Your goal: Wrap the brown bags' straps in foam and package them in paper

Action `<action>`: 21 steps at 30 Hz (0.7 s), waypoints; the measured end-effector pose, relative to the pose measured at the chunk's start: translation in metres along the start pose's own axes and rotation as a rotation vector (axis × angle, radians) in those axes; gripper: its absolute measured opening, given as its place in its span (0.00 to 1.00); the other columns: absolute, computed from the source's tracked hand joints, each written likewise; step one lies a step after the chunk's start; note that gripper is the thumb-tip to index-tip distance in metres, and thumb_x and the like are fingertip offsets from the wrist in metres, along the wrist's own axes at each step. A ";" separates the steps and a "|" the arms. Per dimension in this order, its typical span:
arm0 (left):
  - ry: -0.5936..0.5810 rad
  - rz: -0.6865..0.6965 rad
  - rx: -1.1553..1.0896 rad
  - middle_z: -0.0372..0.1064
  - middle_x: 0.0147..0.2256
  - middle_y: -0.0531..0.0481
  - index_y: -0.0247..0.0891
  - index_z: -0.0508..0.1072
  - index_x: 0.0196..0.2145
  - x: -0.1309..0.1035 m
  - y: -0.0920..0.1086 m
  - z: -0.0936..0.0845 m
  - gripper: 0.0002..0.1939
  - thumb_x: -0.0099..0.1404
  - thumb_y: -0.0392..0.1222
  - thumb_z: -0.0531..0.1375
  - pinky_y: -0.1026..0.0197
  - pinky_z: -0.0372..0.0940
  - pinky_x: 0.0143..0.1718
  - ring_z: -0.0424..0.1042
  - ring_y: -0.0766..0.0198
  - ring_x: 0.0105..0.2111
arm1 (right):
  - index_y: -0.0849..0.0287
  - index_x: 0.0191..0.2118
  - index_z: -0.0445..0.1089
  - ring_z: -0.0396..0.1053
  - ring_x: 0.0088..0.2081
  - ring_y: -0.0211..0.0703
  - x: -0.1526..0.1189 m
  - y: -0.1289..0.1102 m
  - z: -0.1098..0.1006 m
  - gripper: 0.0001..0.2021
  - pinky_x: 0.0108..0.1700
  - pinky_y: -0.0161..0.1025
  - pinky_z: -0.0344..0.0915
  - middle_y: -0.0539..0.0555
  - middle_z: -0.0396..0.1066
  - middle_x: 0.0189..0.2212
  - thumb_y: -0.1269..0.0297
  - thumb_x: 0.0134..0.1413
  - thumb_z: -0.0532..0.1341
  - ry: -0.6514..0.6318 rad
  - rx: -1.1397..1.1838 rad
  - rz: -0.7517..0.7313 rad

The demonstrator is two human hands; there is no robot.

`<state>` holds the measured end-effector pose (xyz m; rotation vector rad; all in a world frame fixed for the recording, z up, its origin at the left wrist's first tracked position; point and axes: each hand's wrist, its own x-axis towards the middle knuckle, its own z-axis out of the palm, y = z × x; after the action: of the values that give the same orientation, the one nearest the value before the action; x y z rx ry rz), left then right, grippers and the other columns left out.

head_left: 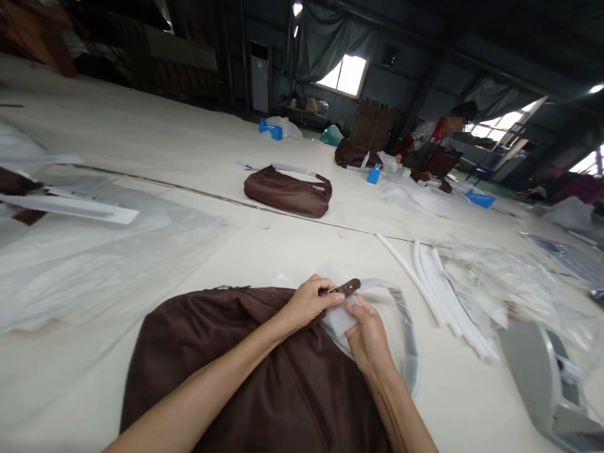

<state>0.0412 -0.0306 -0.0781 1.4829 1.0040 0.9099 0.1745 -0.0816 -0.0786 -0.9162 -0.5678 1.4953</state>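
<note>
A large dark brown bag (264,377) lies on the white table (198,151) right in front of me. Its strap, wrapped in pale film (409,333), curves up and round to the right. My left hand (314,302) pinches the bag's strap end beside a gold-coloured ring (333,290). Just above my fingers, the brown strap tab (350,287) with small studs points right. My right hand (370,330) holds a piece of thin white wrapping (340,319) between thumb and fingers, close to the ring. Both forearms cross over the bag.
Another brown bag (289,192) lies farther back. White tubes (436,289), clear plastic (509,283) and a grey tape dispenser (542,377) are on the right. Plastic sheeting (108,251) covers the left. A person (431,138) works at the far side by blue pieces (374,174).
</note>
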 end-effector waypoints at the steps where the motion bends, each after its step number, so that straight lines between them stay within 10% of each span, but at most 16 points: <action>1: 0.027 0.010 -0.002 0.62 0.32 0.52 0.38 0.73 0.28 0.000 -0.003 0.002 0.12 0.51 0.49 0.66 0.60 0.56 0.38 0.63 0.60 0.35 | 0.60 0.35 0.74 0.73 0.34 0.44 -0.001 0.000 -0.001 0.10 0.40 0.40 0.69 0.51 0.77 0.31 0.68 0.41 0.67 0.003 0.028 -0.006; 10: 0.201 -0.016 -0.171 0.64 0.36 0.52 0.39 0.67 0.37 0.005 -0.013 0.007 0.20 0.44 0.37 0.67 0.60 0.63 0.40 0.65 0.61 0.38 | 0.60 0.38 0.72 0.75 0.38 0.42 -0.001 0.007 -0.001 0.15 0.47 0.41 0.71 0.51 0.78 0.35 0.70 0.41 0.72 0.102 0.035 -0.025; 16: 0.419 -0.138 -0.273 0.66 0.49 0.42 0.36 0.64 0.49 0.010 -0.019 -0.001 0.25 0.57 0.48 0.62 0.57 0.63 0.49 0.68 0.56 0.49 | 0.59 0.40 0.70 0.76 0.38 0.40 0.003 0.015 -0.005 0.21 0.46 0.39 0.73 0.49 0.78 0.34 0.71 0.36 0.74 0.215 0.047 -0.050; 21: 0.207 -0.181 -0.338 0.71 0.25 0.49 0.34 0.72 0.25 0.010 -0.012 -0.006 0.23 0.53 0.61 0.65 0.60 0.62 0.34 0.70 0.58 0.30 | 0.57 0.40 0.70 0.76 0.41 0.42 0.001 0.015 -0.006 0.21 0.49 0.41 0.73 0.50 0.78 0.36 0.71 0.36 0.74 0.200 0.045 -0.026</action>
<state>0.0381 -0.0189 -0.0893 1.0146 1.0552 1.0577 0.1705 -0.0836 -0.0936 -1.0054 -0.3970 1.3692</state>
